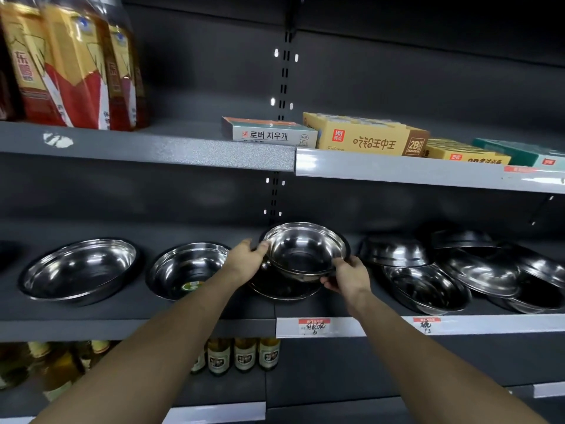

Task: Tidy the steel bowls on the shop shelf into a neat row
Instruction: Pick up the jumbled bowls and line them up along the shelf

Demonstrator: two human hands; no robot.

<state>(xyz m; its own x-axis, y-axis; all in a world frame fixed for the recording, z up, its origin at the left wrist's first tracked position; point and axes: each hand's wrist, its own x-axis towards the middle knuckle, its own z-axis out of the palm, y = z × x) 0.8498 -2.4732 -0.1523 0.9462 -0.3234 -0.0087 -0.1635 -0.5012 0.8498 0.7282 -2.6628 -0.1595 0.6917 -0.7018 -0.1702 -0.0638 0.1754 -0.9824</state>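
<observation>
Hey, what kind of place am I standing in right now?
Most likely a small general shop: grey metal shelving with price tags on the edge, boxed erasers above, and loose steel bowls on sale, one held by both hands.

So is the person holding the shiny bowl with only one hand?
No, both the left hand and the right hand grip the bowl.

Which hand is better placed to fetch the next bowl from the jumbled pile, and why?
Right. The right hand grips the held bowl on the side beside the jumbled pile; the left hand is farther away.
</observation>
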